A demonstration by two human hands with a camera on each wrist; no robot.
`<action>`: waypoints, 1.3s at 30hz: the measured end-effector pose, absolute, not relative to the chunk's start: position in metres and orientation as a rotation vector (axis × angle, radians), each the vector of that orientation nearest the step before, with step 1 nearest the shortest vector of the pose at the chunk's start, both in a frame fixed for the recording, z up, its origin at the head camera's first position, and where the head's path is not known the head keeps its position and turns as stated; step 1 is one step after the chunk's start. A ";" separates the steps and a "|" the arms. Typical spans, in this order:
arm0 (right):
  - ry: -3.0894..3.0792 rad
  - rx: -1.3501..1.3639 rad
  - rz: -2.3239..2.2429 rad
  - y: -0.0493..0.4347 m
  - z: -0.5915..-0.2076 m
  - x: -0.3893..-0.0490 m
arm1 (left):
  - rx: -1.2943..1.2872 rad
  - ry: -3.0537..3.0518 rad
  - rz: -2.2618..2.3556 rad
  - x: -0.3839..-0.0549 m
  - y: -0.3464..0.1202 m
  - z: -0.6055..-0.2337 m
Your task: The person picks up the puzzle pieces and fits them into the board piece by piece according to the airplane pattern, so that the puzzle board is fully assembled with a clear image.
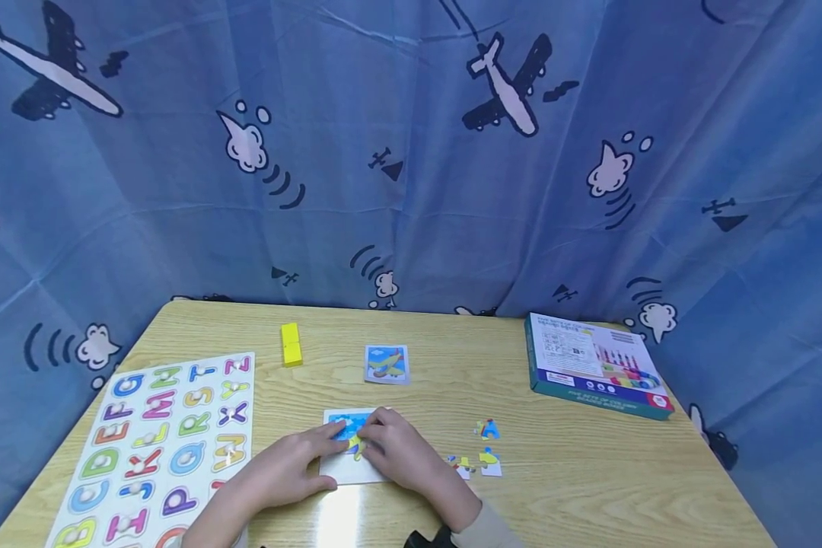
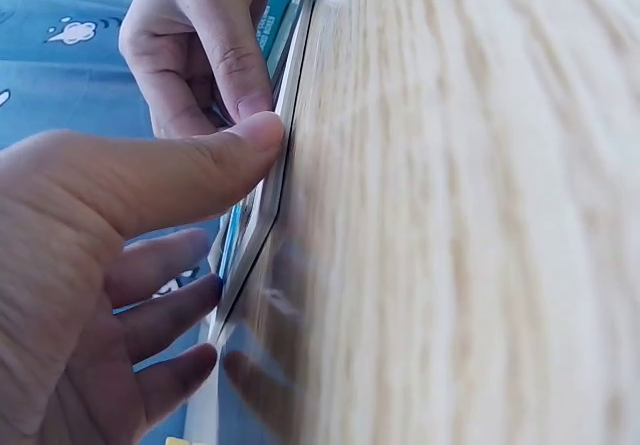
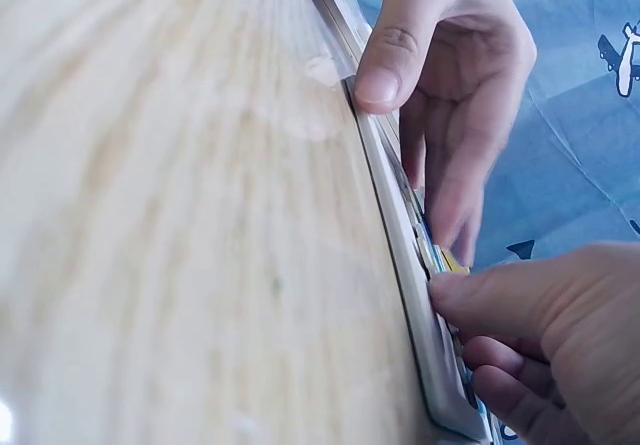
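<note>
A white puzzle board [image 1: 356,475] lies on the table, with blue sky pieces [image 1: 345,423] in its upper part. My left hand [image 1: 289,461] rests on the board's left side, its fingers fairly straight over the picture and its thumb at the near edge. Over the board's right side, my right hand [image 1: 399,447] pinches a yellow puzzle piece [image 1: 354,446] between thumb and curled fingers, close to the left fingertips. The fingers hide part of that piece. Loose puzzle pieces [image 1: 490,461] lie right of the board.
Behind the board lies a small airplane picture card [image 1: 387,364]. A yellow block [image 1: 291,345] sits farther left. The alphabet peg board [image 1: 202,407] covers the table's left side. At the back right is a flat box [image 1: 596,365], before a blue curtain [image 1: 411,152].
</note>
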State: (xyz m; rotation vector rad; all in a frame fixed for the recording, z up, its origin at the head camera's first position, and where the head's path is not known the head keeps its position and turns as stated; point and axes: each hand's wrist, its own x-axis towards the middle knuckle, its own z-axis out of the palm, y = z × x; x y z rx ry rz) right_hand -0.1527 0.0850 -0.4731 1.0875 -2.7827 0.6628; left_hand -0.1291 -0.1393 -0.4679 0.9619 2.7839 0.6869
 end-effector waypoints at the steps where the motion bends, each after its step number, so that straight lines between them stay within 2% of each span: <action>1: -2.785 1.088 0.659 0.085 -0.473 -0.152 | 0.968 2.789 0.679 -0.128 -0.139 -0.468; 10: -2.780 1.070 0.659 0.085 -0.471 -0.151 | 1.140 2.842 0.620 -0.122 -0.126 -0.468; 23: -2.898 1.005 0.819 0.093 -0.461 -0.154 | 1.005 2.787 0.717 -0.121 -0.126 -0.469; 30: -2.993 0.830 1.063 0.116 -0.452 -0.157 | 1.003 2.772 0.740 -0.122 -0.127 -0.471; 39: -2.985 0.616 1.161 0.168 -0.454 -0.155 | 0.984 2.760 0.763 -0.122 -0.127 -0.471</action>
